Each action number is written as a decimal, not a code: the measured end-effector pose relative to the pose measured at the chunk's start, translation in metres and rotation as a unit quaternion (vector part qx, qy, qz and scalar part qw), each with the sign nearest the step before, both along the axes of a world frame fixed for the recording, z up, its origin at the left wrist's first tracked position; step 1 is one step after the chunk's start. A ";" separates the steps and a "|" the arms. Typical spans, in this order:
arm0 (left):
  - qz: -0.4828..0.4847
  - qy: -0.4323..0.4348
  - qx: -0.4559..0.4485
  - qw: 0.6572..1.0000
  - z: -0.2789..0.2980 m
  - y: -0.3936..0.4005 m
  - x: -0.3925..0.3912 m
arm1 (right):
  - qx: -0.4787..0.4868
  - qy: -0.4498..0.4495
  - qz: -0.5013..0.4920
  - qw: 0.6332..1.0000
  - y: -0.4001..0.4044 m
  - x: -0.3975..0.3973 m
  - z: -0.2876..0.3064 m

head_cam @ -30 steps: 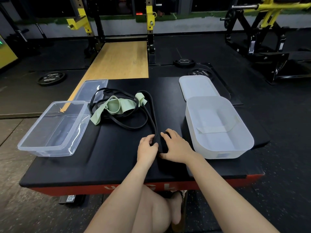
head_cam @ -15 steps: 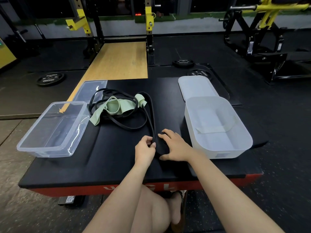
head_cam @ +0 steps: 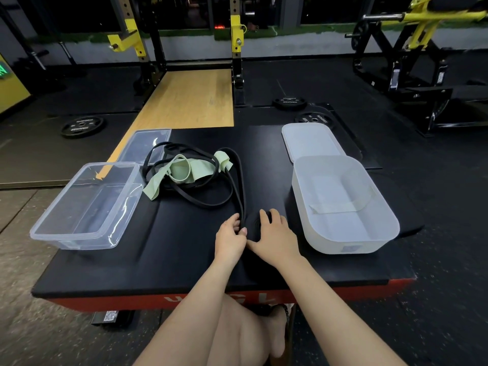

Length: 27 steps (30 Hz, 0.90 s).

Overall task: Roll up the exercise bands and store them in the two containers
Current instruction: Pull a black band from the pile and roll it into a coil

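A long black exercise band (head_cam: 239,178) runs from a tangled pile at the back of the black platform (head_cam: 163,249) down to a partly wound black roll (head_cam: 253,223) near the middle. My left hand (head_cam: 230,239) pinches the band beside the roll. My right hand (head_cam: 274,237) lies over the roll with fingers spread on it. A pale green band (head_cam: 184,169) is tangled in the pile with more black loops. A clear container (head_cam: 87,204) stands at the left. A white container (head_cam: 343,204) at the right holds a light-coloured band (head_cam: 340,207).
A clear lid (head_cam: 145,143) lies behind the clear container and a white lid (head_cam: 311,140) behind the white one. Weight plates (head_cam: 81,125) lie on the gym floor. A squat rack (head_cam: 235,35) and a wooden lifting floor (head_cam: 184,99) are behind. The platform's red front edge (head_cam: 132,302) is close to my knees.
My hands have turned the black roll slightly further up the band; the right hand's fingers have shifted over its top. The pile and both containers have stayed put.
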State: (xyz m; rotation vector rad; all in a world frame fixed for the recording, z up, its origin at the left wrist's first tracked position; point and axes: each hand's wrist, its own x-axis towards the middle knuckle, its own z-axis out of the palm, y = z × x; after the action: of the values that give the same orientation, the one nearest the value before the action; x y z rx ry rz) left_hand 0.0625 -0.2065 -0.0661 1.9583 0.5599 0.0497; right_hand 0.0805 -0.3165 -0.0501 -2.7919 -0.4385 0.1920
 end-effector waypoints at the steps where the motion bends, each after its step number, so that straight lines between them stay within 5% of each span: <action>1: -0.016 0.003 0.013 1.000 -0.001 0.000 0.001 | 0.000 0.003 0.005 1.000 0.000 0.000 0.000; 27: -0.036 -0.010 -0.061 0.997 -0.005 0.005 0.004 | -0.022 0.097 0.182 0.978 -0.019 0.032 0.012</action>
State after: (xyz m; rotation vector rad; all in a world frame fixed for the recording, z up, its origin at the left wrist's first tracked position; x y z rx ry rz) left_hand 0.0663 -0.2014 -0.0706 1.8549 0.4688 -0.0110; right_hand 0.1124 -0.3354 -0.0377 -2.6753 -0.9002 0.5540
